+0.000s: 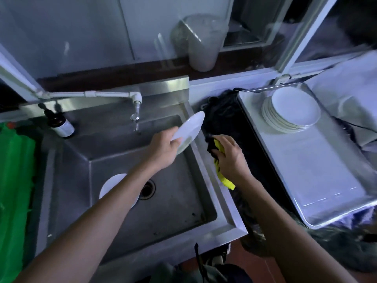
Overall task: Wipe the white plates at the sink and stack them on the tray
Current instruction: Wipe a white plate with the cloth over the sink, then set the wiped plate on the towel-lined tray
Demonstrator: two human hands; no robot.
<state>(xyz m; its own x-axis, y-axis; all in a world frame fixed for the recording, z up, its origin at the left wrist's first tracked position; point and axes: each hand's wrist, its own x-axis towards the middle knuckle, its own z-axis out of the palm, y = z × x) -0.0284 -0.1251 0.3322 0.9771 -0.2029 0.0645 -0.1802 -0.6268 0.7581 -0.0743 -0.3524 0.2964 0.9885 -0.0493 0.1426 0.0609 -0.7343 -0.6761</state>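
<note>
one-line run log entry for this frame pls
left hand: holds white plate tilted over sink | right hand: grips yellow cloth | stack of plates on tray | one plate in sink

White plates point(295, 108), yellow-and-black cloth point(219, 158), steel-grey sink point(142, 160) — possibly brown bottle point(60, 123)

No legible text, brand, number or sign appears in the head view. The brown bottle point(59, 124) at the back left corner of the sink point(220, 203) carries a pale label, but its printing is too blurred and too small to read.
</note>
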